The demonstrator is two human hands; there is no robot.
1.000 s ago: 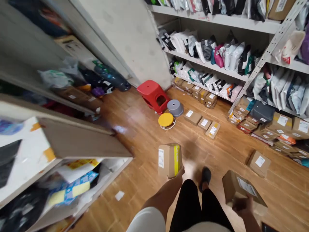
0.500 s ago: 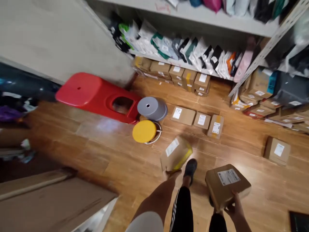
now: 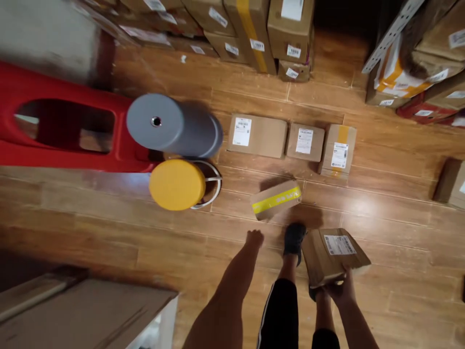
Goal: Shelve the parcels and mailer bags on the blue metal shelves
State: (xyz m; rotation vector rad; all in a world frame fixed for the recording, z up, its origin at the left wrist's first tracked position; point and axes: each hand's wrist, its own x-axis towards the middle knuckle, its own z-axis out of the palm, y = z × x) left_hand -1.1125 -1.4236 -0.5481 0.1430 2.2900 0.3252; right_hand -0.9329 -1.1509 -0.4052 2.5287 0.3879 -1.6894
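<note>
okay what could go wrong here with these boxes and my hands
The yellow-taped box is out of your left hand, tilted near the floor; it may land hard or tumble. It lies just ahead of your shoe, a possible trip. Your right hand grips the labelled box only at its near edge, so it might slip.

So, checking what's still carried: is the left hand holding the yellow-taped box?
No, the left hand is empty; the yellow-taped box is apart from it.
</note>
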